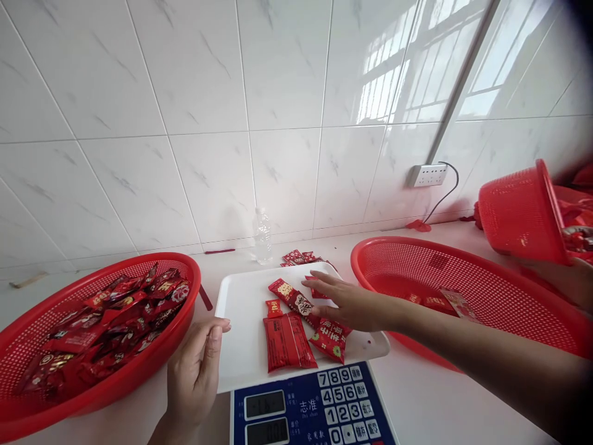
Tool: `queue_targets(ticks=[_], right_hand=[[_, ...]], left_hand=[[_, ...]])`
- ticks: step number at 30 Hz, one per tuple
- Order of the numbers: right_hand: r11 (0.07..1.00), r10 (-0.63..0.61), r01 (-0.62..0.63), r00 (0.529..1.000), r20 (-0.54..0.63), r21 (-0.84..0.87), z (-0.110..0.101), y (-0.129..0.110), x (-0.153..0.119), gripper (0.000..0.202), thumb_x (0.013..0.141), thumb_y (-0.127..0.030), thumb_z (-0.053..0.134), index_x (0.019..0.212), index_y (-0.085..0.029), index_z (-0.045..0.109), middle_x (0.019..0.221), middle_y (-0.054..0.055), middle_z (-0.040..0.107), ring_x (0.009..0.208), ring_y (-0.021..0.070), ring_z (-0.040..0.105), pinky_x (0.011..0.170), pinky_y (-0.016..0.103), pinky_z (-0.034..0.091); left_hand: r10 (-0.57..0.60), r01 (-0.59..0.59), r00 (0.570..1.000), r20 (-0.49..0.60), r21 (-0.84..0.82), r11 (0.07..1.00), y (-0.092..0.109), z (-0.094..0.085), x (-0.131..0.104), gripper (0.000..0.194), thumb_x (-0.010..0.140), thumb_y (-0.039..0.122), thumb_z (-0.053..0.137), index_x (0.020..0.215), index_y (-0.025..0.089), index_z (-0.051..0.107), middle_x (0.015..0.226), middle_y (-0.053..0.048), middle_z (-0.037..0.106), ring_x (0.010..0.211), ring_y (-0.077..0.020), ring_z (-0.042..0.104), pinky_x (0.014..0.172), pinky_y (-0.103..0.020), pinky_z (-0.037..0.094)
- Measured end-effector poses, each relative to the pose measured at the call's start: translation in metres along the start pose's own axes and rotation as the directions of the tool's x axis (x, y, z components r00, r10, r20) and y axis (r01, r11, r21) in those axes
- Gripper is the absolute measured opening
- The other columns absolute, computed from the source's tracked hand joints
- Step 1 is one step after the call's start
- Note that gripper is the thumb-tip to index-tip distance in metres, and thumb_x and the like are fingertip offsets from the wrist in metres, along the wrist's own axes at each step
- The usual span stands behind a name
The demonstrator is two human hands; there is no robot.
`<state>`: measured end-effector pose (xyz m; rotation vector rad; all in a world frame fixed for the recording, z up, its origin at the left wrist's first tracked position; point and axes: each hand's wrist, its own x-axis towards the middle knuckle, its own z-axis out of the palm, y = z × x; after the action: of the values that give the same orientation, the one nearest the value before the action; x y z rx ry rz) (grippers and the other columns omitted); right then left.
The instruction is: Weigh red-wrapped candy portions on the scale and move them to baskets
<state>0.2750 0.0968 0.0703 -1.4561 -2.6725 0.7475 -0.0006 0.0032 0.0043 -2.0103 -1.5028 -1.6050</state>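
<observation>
A white tray sits on top of a blue weighing scale. My left hand is at the tray's left rim, its fingers curled together over the edge. Above the tray's right side reaches my right hand, fingers spread over the snack packets. Below those fingers lie a long red packet and a red packet with flower prints. A larger red packet and a tiny red packet lie left of them. Another red packet is partly hidden by my right hand.
To the left stands a red basket full of red packets. A second red basket on the right holds a few. Behind the tray are a clear plastic bottle and small red packets. Another person's hand holds a tilted red basket.
</observation>
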Motion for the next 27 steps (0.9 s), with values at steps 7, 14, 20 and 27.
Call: queue_targets(ticks=[7, 14, 20, 27], right_hand=[[0.990, -0.127, 0.131, 0.989, 0.076, -0.052, 0.020, -0.015, 0.002, 0.085, 0.084, -0.074, 0.035, 0.152, -0.028, 0.014, 0.159, 0.010, 0.002, 0.143, 0.0358, -0.002, 0.112, 0.057, 0.015], [0.957, -0.271, 0.272, 0.962, 0.025, -0.105, 0.024, -0.028, 0.012, 0.075, 0.088, -0.070, 0.032, 0.149, -0.026, 0.029, 0.158, 0.010, 0.012, 0.143, 0.0337, -0.001, 0.113, 0.058, 0.007], [0.898, -0.423, 0.426, 0.905, 0.054, -0.111, 0.031, -0.031, 0.021, 0.074, 0.085, -0.069, 0.042, 0.145, -0.027, 0.037, 0.155, 0.011, 0.024, 0.142, 0.0392, 0.005, 0.110, 0.063, 0.004], [0.863, -0.493, 0.498, 0.867, 0.072, -0.090, 0.018, -0.017, 0.023, 0.064, 0.083, -0.062, 0.054, 0.138, -0.030, 0.048, 0.152, 0.007, 0.033, 0.142, 0.0327, 0.017, 0.112, 0.056, 0.014]], left_hand=[[0.007, -0.007, 1.000, -0.007, -0.012, 1.000, 0.000, 0.001, 0.003, 0.022, 0.093, 0.023, 0.044, 0.086, 0.018, 0.064, 0.082, -0.004, 0.070, 0.077, -0.0137, 0.068, 0.070, -0.019, 0.055], [-0.008, 0.008, 1.000, 0.001, -0.023, 1.000, 0.000, 0.001, 0.002, 0.022, 0.093, 0.023, 0.043, 0.087, 0.018, 0.064, 0.082, -0.004, 0.071, 0.076, -0.0144, 0.069, 0.069, -0.021, 0.055], [-0.044, 0.045, 0.999, 0.025, -0.022, 0.999, 0.000, 0.000, 0.001, 0.022, 0.092, 0.025, 0.044, 0.087, 0.019, 0.064, 0.081, -0.004, 0.071, 0.077, -0.0160, 0.069, 0.070, -0.024, 0.056], [-0.020, 0.021, 1.000, 0.014, -0.041, 0.999, 0.000, -0.001, 0.001, 0.021, 0.092, 0.022, 0.044, 0.087, 0.019, 0.064, 0.080, -0.002, 0.070, 0.076, -0.0150, 0.069, 0.070, -0.022, 0.055]])
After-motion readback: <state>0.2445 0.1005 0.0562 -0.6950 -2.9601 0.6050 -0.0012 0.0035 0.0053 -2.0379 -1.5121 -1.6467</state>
